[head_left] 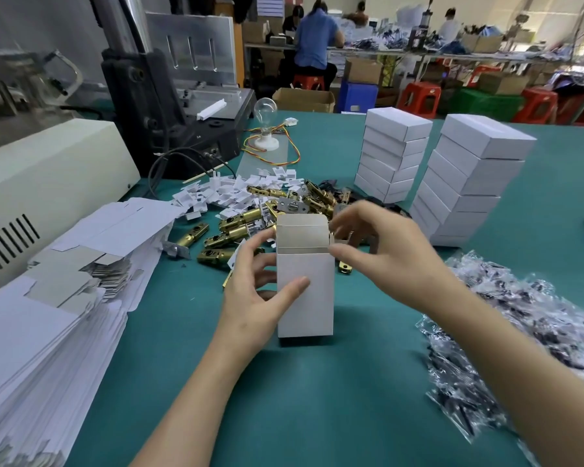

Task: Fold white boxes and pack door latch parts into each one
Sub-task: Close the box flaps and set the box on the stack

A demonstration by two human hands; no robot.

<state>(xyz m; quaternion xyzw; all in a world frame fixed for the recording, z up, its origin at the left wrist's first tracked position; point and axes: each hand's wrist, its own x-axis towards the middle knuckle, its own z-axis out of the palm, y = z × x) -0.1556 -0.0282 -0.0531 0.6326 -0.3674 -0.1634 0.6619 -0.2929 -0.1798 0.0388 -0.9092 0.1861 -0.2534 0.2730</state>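
A white box (305, 298) stands upright on the green table (317, 399), its top flap raised and its grey inside showing. My left hand (253, 291) grips the box's left side, thumb across the front. My right hand (381, 254) touches the box's top right corner with thumb and fingers curled at a side flap. Behind the box lies a heap of brass door latch parts (246, 224), with small white plastic pieces (236, 190) beyond it.
A sloping pile of flat white box blanks (48, 315) fills the left. Two stacks of closed white boxes (466, 183) stand at the right rear. Clear bags of dark screws (520, 332) lie on the right. A machine (169, 106) and a bulb (265, 129) stand behind.
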